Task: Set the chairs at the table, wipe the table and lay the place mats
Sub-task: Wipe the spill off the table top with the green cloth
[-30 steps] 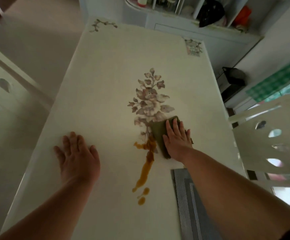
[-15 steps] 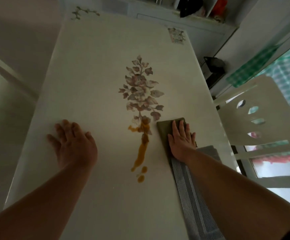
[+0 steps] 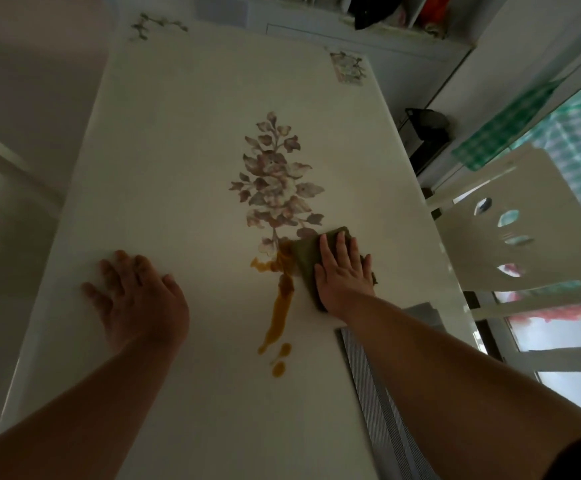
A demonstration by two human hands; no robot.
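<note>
A white table [image 3: 185, 161] with a purple flower print [image 3: 275, 181] fills the view. An orange-brown spill [image 3: 280, 306] runs down its middle, with a few drops below. My right hand [image 3: 342, 271] lies flat on a folded green cloth [image 3: 304, 258], whose left edge touches the top of the spill. My left hand [image 3: 140, 299] rests palm down on the bare table, fingers spread, holding nothing. A grey striped place mat [image 3: 382, 403] lies under my right forearm at the table's right edge.
A white chair [image 3: 511, 237] with oval cut-outs stands at the table's right side. Behind the far end is a white shelf unit [image 3: 368, 32] with dark items. A black object [image 3: 424, 133] sits on the floor at the right. Another white chair back [image 3: 5, 157] shows at left.
My right hand slid the cloth right off the spill, then back left so its edge meets the spill again. The left hand stayed planted. The camera view shifted.
</note>
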